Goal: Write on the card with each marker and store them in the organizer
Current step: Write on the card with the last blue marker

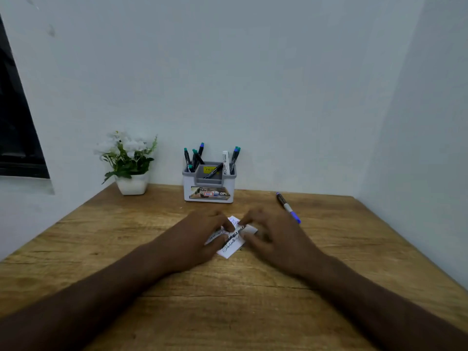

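Observation:
A small white card point(231, 250) with handwriting lies on the wooden table point(228, 300) between my hands. Just above it, both hands hold one marker point(236, 233) with a dark barrel and a white end. My left hand point(200, 236) pinches the dark part, and my right hand point(276, 239) pinches the white end. The fingers hide the marker's tips. A grey and white organizer point(209, 188) stands at the back against the wall with several markers upright in it. One blue-capped marker point(288, 207) lies loose on the table, right of my right hand.
A white pot of white flowers point(129, 168) stands at the back left, beside the organizer. Walls close the table at the back and on the right. A dark window frame point(17, 138) is on the left wall.

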The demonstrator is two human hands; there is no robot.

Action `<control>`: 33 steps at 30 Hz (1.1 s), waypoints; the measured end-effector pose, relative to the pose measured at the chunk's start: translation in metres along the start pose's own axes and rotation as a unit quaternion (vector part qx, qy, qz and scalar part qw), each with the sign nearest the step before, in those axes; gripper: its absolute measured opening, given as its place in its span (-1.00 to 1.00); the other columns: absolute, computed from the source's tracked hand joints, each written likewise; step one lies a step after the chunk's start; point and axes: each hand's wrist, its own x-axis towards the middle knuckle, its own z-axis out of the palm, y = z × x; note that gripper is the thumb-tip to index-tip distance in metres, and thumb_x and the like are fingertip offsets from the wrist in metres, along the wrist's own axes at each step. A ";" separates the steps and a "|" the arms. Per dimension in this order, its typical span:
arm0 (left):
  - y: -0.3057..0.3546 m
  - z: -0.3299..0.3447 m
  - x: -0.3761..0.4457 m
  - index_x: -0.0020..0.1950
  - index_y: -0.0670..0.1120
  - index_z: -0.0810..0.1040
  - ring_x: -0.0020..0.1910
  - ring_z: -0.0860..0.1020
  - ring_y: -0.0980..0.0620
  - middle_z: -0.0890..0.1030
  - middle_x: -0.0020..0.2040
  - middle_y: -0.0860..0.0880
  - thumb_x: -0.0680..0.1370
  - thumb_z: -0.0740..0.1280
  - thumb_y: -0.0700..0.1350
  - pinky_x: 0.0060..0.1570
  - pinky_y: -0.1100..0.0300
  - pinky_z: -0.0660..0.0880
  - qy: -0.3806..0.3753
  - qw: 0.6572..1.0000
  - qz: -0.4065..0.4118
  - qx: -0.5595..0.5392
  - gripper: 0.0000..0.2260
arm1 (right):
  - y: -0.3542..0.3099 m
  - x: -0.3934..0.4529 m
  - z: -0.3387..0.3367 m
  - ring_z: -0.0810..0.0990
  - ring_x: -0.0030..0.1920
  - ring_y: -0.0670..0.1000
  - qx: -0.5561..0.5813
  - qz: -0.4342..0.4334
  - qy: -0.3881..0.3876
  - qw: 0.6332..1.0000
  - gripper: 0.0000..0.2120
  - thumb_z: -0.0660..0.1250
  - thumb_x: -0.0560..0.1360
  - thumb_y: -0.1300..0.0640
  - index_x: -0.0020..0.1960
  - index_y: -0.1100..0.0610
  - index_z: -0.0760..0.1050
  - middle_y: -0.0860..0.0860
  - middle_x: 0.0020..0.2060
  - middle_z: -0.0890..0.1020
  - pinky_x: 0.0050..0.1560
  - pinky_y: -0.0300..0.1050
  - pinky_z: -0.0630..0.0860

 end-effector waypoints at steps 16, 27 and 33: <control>0.005 -0.006 -0.004 0.35 0.17 0.52 0.17 0.49 0.29 0.57 0.24 0.26 0.66 0.34 0.06 0.06 0.39 0.41 -0.005 0.999 0.016 -0.029 -0.75 | 0.034 0.004 -0.026 0.67 -0.05 0.03 -0.108 0.177 0.052 0.977 -0.80 0.45 0.58 0.22 0.18 0.05 0.60 0.00 -0.03 0.74 -0.06 -0.07 0.57; 0.016 -0.007 -0.007 0.41 0.27 0.39 0.10 0.49 0.33 0.58 0.25 0.28 0.60 0.06 0.46 0.03 0.21 0.49 0.014 1.000 -0.013 -0.013 -0.52 | -0.043 0.004 -0.016 0.68 0.28 -0.16 0.463 0.179 0.067 0.865 -0.75 0.25 0.73 0.07 0.35 0.12 0.50 -0.16 0.20 0.76 0.33 -0.10 0.54; 0.021 -0.009 -0.008 0.19 0.24 0.45 -0.12 0.51 0.27 0.58 -0.08 0.22 0.65 -0.05 0.41 -0.15 0.16 0.49 0.033 0.999 -0.001 0.005 -0.60 | -0.045 0.002 -0.006 0.70 -0.11 -0.16 0.447 0.177 0.058 0.875 -0.92 0.44 0.61 0.09 0.08 0.07 0.59 -0.13 -0.15 0.74 -0.09 -0.19 0.59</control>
